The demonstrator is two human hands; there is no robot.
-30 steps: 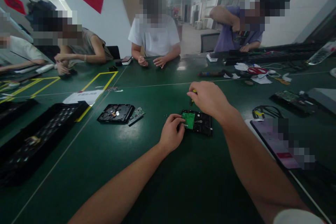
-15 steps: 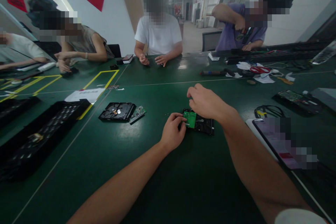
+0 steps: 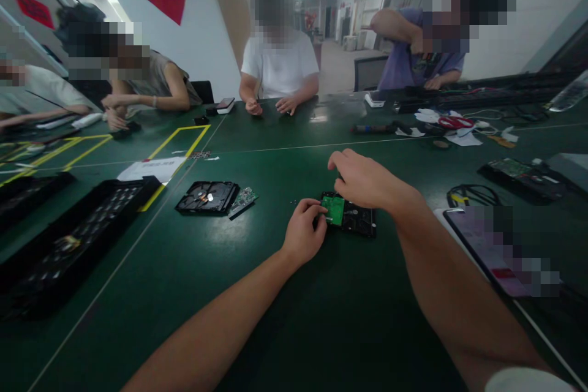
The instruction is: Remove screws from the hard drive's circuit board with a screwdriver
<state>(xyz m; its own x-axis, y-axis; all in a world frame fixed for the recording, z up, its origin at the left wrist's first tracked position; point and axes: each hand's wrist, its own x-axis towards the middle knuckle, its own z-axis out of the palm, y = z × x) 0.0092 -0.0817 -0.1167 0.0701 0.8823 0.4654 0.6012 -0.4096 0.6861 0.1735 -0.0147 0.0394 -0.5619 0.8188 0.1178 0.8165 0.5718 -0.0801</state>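
Observation:
A black hard drive with a green circuit board lies flat on the table in front of me. My left hand grips the drive's left end, its fingertips resting at the edge of the board. Just above the drive's far side, my right hand is held with curled fingers pinched together. Whatever is between those fingers, if anything, is hidden from me. Tiny dark bits, perhaps screws, lie left of the drive. Farther left are a second hard drive and a loose circuit board.
Long black trays stand at left. On the right are a phone, a coiled black cable and another drive-like device. Tools and scraps, including a dark cylindrical tool, lie farther back. Several people sit across the green table.
The view has shifted slightly. Both my hands keep nearly the same place and pose at the hard drive.

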